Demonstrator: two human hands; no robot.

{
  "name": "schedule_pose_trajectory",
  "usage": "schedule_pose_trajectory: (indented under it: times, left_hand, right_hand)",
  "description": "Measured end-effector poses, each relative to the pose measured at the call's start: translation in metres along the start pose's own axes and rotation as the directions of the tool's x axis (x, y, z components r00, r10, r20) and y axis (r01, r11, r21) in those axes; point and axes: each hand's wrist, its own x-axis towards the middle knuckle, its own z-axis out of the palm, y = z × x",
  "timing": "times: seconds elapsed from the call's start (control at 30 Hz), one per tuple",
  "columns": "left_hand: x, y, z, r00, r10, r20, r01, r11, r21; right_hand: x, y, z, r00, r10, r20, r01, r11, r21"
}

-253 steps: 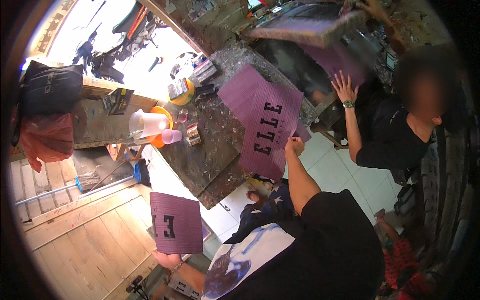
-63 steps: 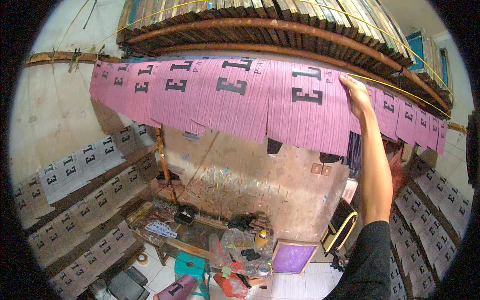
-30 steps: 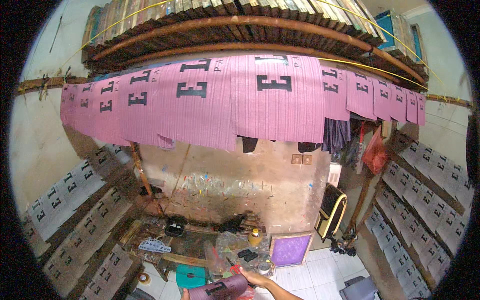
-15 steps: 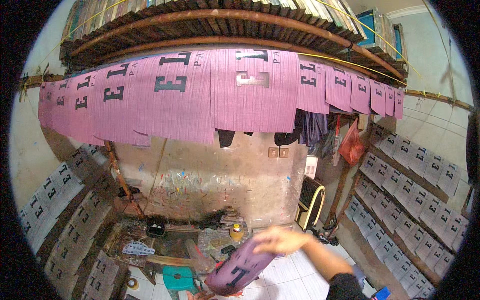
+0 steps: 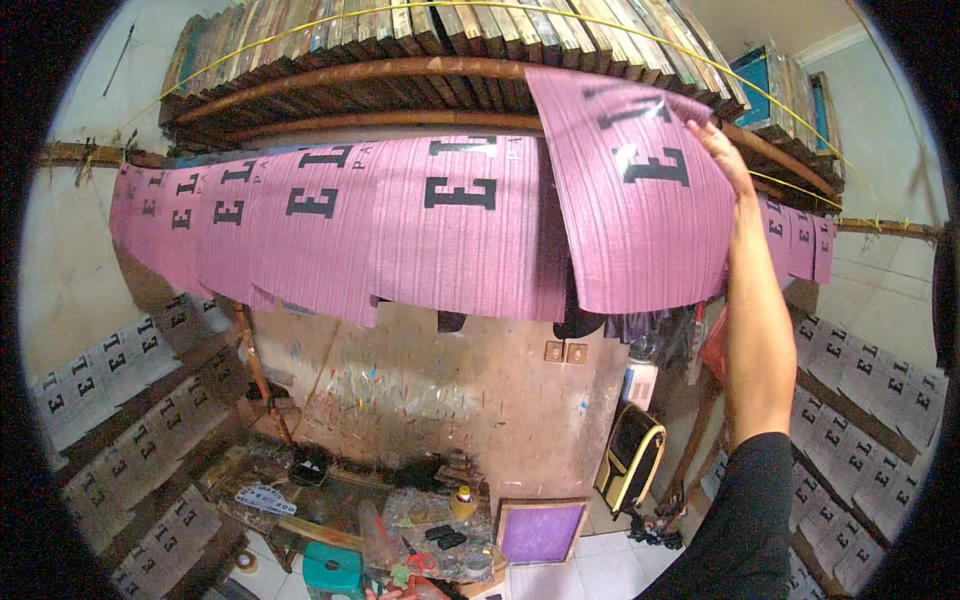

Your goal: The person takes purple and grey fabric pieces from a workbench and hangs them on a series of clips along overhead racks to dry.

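Where the right hand (image 5: 722, 160) reaches up, its fingers are closed on the upper right edge of a pink sheet (image 5: 650, 240), whose opposite top corner stands in front of the bamboo rail (image 5: 420, 68); gripping only the margin probably keeps the broad face flat and the dark lettering untouched. Of the left hand (image 5: 385, 594), just a few fingers show at the lower rim, so I cannot tell whether they hold anything. Close to the held sheet on its left hangs a row of pink sheets (image 5: 330, 260), overlapping one another, perhaps to save room. Above, wooden frames (image 5: 480, 35) stand on edge, packed side by side, likely so each can be drawn out singly. Farther out, grey sheets (image 5: 150, 440) line the left side in sloping tiers. Well below, a purple-faced frame (image 5: 543, 533) stands against the wall, presumably to leave the floor freer, near red-handled scissors (image 5: 420, 562) and a teal stool (image 5: 332, 570).
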Motion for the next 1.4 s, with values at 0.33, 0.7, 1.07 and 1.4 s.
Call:
schedule_pose_trajectory:
  times: [0.33,0.7,1.07,1.4]
  left_hand:
    - [0.005,-0.039,0.038,0.989,0.048,-0.140,-0.046,0.999,0.016]
    - [-0.016,-0.058,0.021,0.955,0.069,-0.289,-0.069,0.998,0.010]
    - [-0.096,-0.073,0.006,0.891,0.153,-0.427,-0.062,0.973,0.220]
    - [-0.366,-0.178,-0.206,0.102,0.181,-0.978,0.276,0.940,0.202]
  right_hand:
    - [-0.030,0.058,-0.003,0.994,0.100,0.046,-0.108,0.971,0.215]
    - [-0.027,0.069,-0.002,0.987,0.160,-0.031,-0.155,0.980,0.125]
    - [-0.313,0.117,0.035,0.671,0.102,-0.734,-0.062,0.995,0.081]
    - [-0.777,0.169,0.507,-0.091,0.438,0.894,-0.747,0.564,-0.352]
